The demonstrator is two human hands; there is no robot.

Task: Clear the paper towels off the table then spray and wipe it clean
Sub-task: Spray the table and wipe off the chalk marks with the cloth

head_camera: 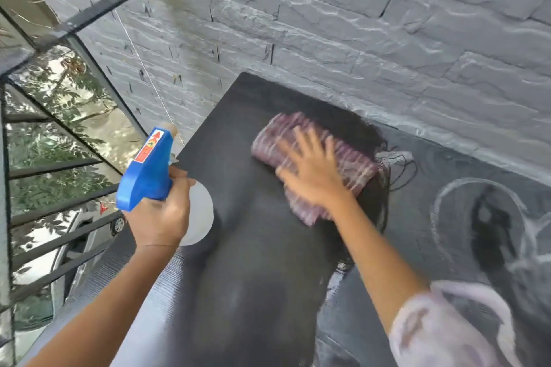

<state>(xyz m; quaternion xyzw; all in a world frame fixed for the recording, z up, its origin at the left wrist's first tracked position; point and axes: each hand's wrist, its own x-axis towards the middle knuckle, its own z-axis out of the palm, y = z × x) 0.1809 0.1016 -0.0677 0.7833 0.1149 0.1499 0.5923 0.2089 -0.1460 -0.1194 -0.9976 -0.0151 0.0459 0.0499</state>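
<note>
A dark table [238, 247] runs away from me toward a grey stone wall. My left hand [158, 217] grips a spray bottle [149, 170] with a blue trigger head and a white body, held over the table's left edge. My right hand [313, 170] presses flat with spread fingers on a folded purple striped cloth [354, 164] lying on the far half of the table. The hand and cloth are blurred by motion. No paper towels are in view.
The grey stone wall [357, 39] stands right behind the table. A black metal railing [59, 217] with trees and a parked car beyond it runs along the left. A round glassy object [483, 223] sits on the dark floor to the right.
</note>
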